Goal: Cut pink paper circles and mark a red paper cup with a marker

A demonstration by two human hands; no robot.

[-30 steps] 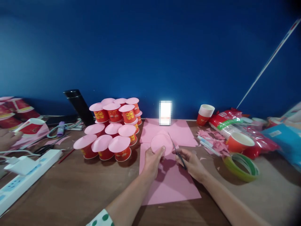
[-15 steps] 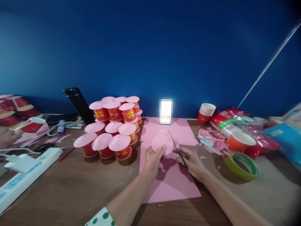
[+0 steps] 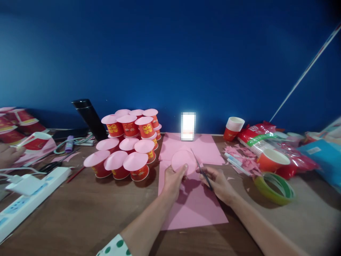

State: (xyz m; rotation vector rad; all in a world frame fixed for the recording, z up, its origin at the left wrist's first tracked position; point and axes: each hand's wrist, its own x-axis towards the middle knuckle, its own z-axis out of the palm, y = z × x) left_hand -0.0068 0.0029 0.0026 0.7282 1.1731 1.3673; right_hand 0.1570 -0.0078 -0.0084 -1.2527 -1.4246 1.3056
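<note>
Between thumb and fingers, my left hand pinches a round pink paper disc. My right hand is closed on dark-handled scissors, their blades pointing up and away beside the disc's right edge. Whether the blades touch the paper I cannot tell. Beneath both hands lie sheets of pink paper on the brown table. Left of them stand several red paper cups, upside down and stacked in tiers, each tier topped with pink discs.
A lit phone leans at the back. To the right are pink scraps, nested cups, a loose cup and tape rolls. On the left lie a power strip, a black flask and another person's hand.
</note>
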